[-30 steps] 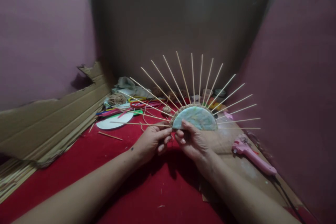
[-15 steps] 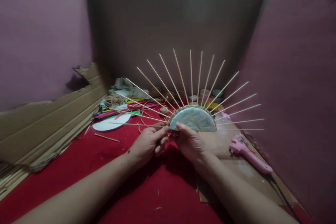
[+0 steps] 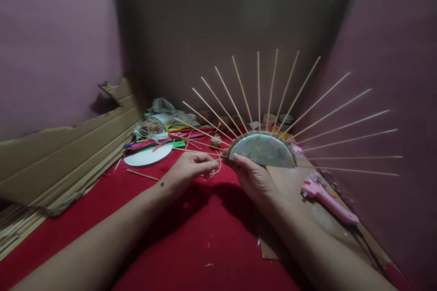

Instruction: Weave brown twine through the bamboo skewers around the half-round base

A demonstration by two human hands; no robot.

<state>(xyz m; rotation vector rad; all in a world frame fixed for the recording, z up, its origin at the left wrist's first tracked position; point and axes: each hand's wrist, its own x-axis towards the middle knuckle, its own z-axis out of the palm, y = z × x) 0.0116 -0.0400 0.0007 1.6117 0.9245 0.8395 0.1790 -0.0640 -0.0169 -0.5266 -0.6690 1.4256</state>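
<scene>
A half-round piece (image 3: 264, 149) with a pale, flower-patterned face is held up over the red cloth. Brown twine lines its curved edge, and several thin wooden sticks (image 3: 258, 91) fan out from it like rays. My right hand (image 3: 254, 179) grips its lower left corner, thumb on the face and fingers hidden behind. To the left, my left hand (image 3: 194, 167) is closed in a pinch on a strand of twine (image 3: 220, 168) beside that corner. The twine hangs in a small loop by the fingertips.
A pink glue gun (image 3: 329, 202) lies on a cardboard sheet (image 3: 273, 241) at right, its cord trailing forward. At the back left are a white half-disc (image 3: 148, 157), a twine ball (image 3: 152, 128) and scissors (image 3: 177, 127). Torn cardboard (image 3: 68, 154) leans along the left wall.
My left hand has moved away from the piece's corner, leftward, drawing the twine out. The piece has shifted right and turned slightly, its sticks now reaching further right. My right hand keeps its grip.
</scene>
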